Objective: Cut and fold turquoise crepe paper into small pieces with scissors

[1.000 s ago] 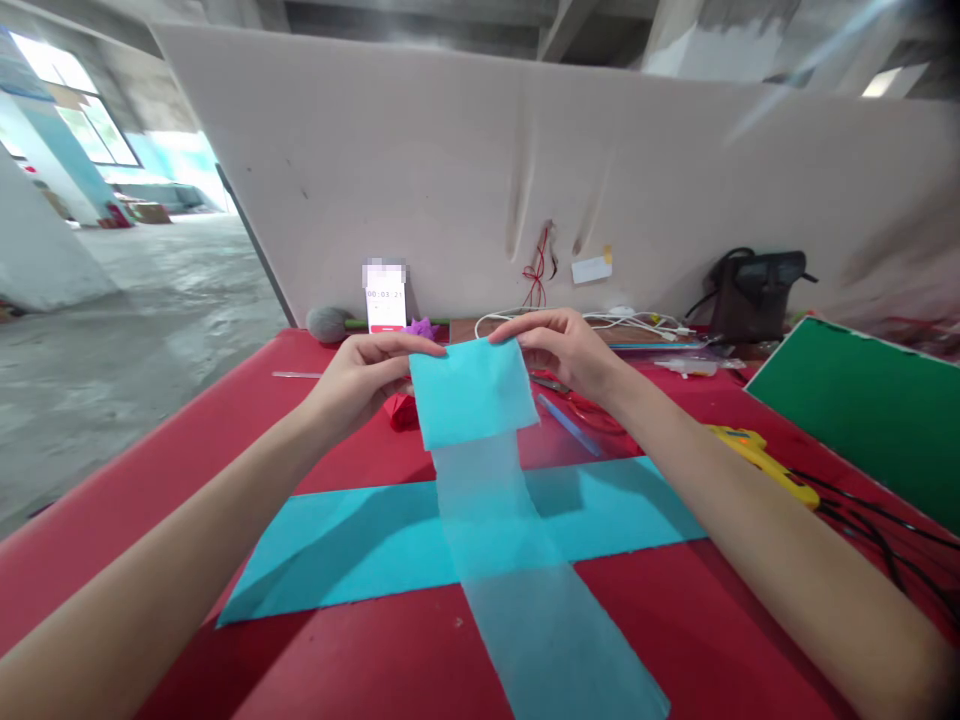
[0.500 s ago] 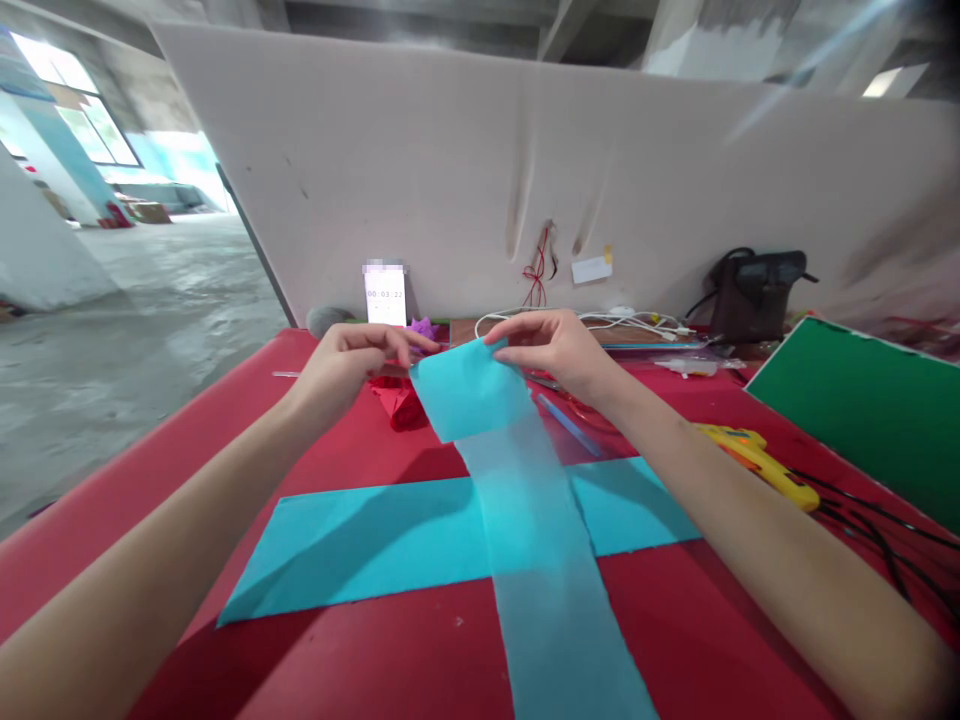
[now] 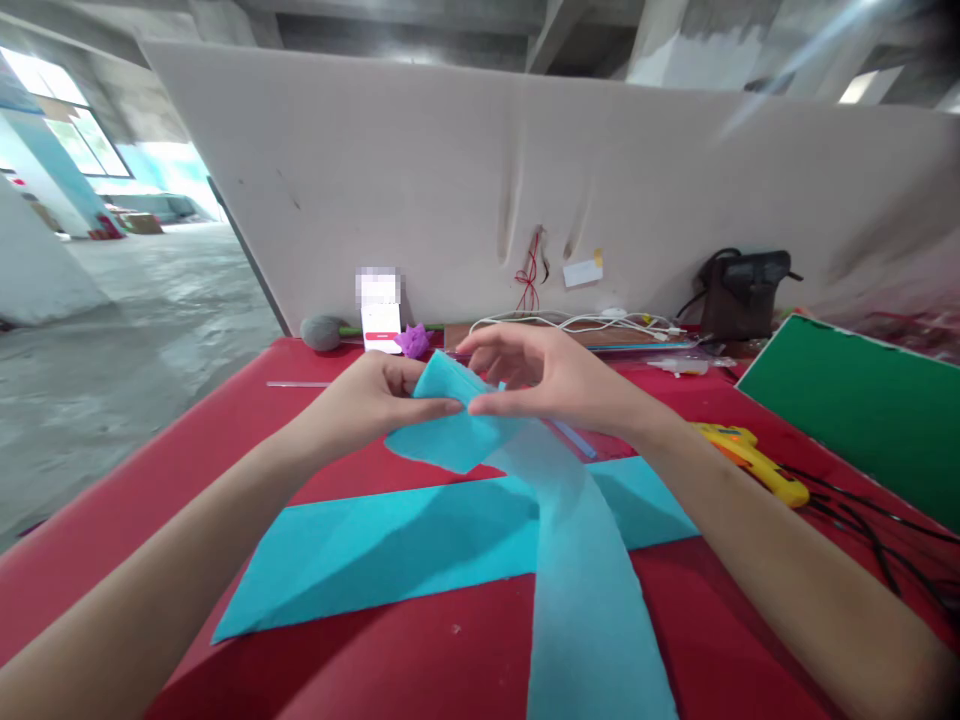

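A long strip of thin light-blue crepe paper (image 3: 592, 560) runs from the near edge of the view up to my hands, its far end gathered and folded. My left hand (image 3: 382, 392) is closed on that end, thumb on top. My right hand (image 3: 536, 375) pinches the same gathered end from the right, thumb tip close to the left thumb, its other fingers curled behind. Below the hands, a wider turquoise paper strip (image 3: 390, 550) lies crosswise on the red table (image 3: 337, 675), partly covered by the strip.
A yellow glue gun (image 3: 757, 465) with black cords and a green board (image 3: 862, 410) are at right. Along the back stand a phone (image 3: 381, 318), a purple paper flower (image 3: 413, 341), white cables (image 3: 570, 322) and a dark bag (image 3: 746, 292). A blue stick (image 3: 576, 440) lies behind the right wrist.
The flat, spread end of the light strip is now folded and bunched between my hands. Both hands have come closer together and lower. The phone's screen shows something different.
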The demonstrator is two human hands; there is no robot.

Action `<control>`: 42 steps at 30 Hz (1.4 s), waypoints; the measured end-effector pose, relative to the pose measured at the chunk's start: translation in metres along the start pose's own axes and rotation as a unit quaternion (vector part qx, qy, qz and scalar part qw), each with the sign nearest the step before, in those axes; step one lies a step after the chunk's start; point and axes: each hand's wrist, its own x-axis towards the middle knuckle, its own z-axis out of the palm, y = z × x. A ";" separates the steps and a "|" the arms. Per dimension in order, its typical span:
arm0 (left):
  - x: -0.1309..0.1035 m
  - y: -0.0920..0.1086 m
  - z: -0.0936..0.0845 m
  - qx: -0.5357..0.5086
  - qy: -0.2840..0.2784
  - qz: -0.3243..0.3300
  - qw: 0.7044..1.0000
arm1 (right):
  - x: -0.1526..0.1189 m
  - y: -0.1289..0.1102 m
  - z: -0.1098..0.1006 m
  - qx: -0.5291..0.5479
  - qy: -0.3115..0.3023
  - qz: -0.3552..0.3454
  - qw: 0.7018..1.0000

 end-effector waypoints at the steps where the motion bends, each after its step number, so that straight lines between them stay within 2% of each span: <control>1: -0.002 0.002 -0.001 -0.006 0.021 0.013 1.000 | -0.006 -0.003 -0.002 -0.029 0.009 0.007 1.000; 4: -0.006 0.007 -0.001 0.000 0.080 0.057 0.995 | -0.022 -0.011 -0.006 -0.096 0.029 0.039 0.994; 7: -0.008 0.007 0.000 0.024 0.108 0.095 0.989 | -0.033 -0.019 -0.005 -0.134 0.066 0.060 0.987; 13: -0.011 0.007 0.004 0.059 0.128 0.139 0.980 | -0.044 -0.026 0.000 -0.212 0.126 0.010 0.969; 21: -0.014 0.012 0.003 0.092 0.142 0.216 0.962 | -0.051 -0.031 0.002 -0.280 0.140 -0.044 0.949; 25: -0.014 0.010 0.004 0.087 0.137 0.293 0.942 | -0.052 -0.033 0.001 -0.299 0.133 -0.026 0.945; 27: -0.013 0.009 0.004 0.070 0.123 0.308 0.941 | -0.052 -0.034 0.001 -0.301 0.130 -0.017 0.944; 32: -0.012 0.006 0.001 0.008 0.120 0.298 0.947 | -0.052 -0.036 -0.002 -0.286 0.133 0.016 0.949; 36: -0.013 0.006 -0.002 -0.023 0.150 0.261 0.953 | -0.051 -0.036 -0.007 -0.197 0.118 0.090 0.969; 38: -0.014 0.008 -0.001 -0.020 0.175 0.225 0.958 | -0.050 -0.034 -0.010 -0.132 0.093 0.128 0.979; 42: -0.011 0.012 0.003 0.011 0.231 0.109 0.967 | -0.043 -0.023 -0.013 0.002 0.033 0.194 0.980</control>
